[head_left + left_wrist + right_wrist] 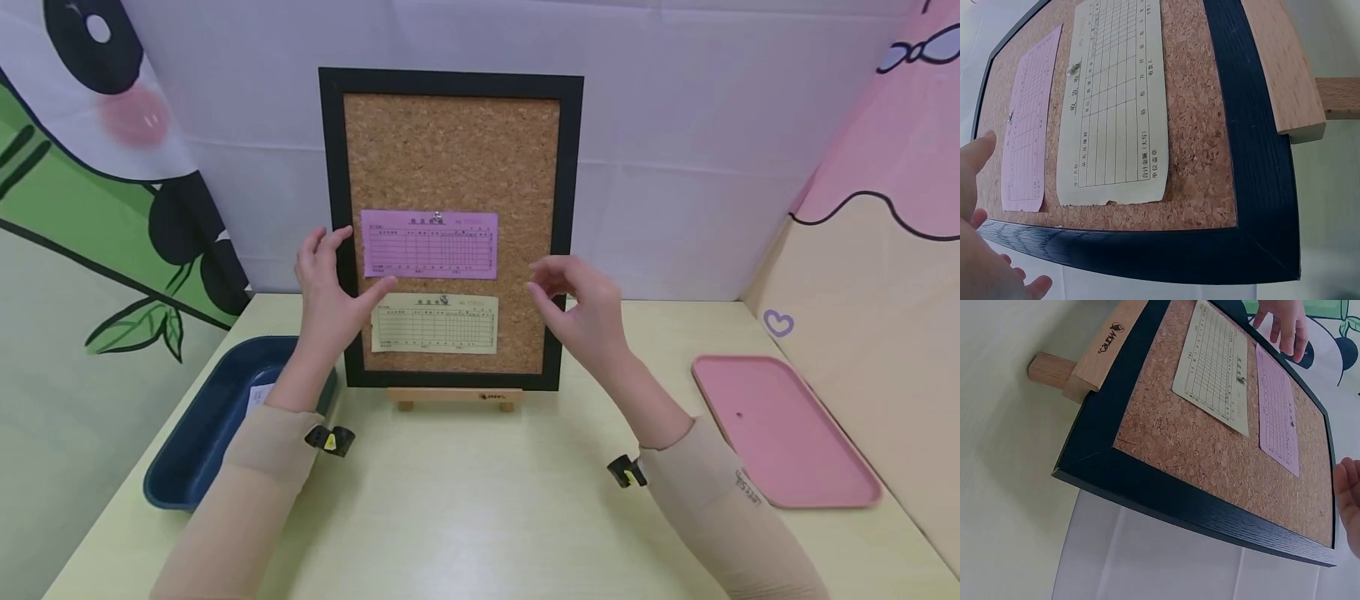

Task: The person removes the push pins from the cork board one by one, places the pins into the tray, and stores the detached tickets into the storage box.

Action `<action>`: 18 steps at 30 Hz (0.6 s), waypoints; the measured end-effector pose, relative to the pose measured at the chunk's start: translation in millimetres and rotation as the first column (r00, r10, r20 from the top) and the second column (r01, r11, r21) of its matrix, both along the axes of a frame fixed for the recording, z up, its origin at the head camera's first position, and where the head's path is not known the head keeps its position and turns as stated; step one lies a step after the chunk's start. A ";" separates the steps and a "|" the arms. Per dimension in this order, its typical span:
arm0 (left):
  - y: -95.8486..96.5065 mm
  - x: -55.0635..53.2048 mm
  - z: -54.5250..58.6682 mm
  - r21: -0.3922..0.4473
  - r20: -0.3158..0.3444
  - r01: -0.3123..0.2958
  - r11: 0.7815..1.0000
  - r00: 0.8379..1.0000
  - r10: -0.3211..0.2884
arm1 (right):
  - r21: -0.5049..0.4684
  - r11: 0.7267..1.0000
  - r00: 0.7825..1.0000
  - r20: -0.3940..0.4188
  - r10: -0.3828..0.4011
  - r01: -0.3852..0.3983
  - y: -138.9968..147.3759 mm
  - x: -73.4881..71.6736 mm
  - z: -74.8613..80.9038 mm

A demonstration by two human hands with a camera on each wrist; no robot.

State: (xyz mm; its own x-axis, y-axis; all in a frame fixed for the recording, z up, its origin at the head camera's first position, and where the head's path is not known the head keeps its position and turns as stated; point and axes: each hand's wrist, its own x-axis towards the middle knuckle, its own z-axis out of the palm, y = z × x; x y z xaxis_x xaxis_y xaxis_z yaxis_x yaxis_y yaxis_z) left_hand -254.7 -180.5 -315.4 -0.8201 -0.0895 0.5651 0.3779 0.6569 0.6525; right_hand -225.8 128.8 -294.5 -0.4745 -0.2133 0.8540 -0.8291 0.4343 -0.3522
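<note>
A cork board in a black frame stands upright on a wooden easel. A purple receipt slip hangs across its middle, and a pale yellow-green receipt slip is below it. Each carries a clear pushpin at its top. My left hand is beside the board's left edge, fingers spread, thumb over the space around the slips' left ends. On the other side, my right hand hovers before the right edge with thumb and index finger bent but apart. Nothing shows in either hand.
A dark blue tray lies at the left of the table, with a white paper in it, partly behind my left forearm. A pink tray with a tiny dark speck lies at the right. The easel's wooden ledge supports the frame.
</note>
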 end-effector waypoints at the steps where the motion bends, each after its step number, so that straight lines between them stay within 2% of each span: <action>1: -0.2 -1.2 0.3 0.002 0.005 -0.001 1.000 1.000 0.001 | -0.003 1.000 1.000 0.010 0.005 -0.005 -2.7 -2.1 1.4; 7: 0.4 -8.7 5.1 0.019 0.031 -0.002 1.000 1.000 0.001 | -0.021 0.998 0.997 0.053 0.054 -0.053 -19.9 -17.2 8.6; 12: 1.7 -15.2 8.3 0.018 0.038 -0.008 1.000 0.999 0.007 | -0.003 0.997 0.996 0.050 0.080 -0.080 -34.9 -29.4 12.4; 18: 3.0 -24.2 10.7 0.014 0.031 -0.024 1.000 0.999 0.023 | 0.041 0.998 0.995 0.090 0.038 -0.042 -50.0 -42.6 15.7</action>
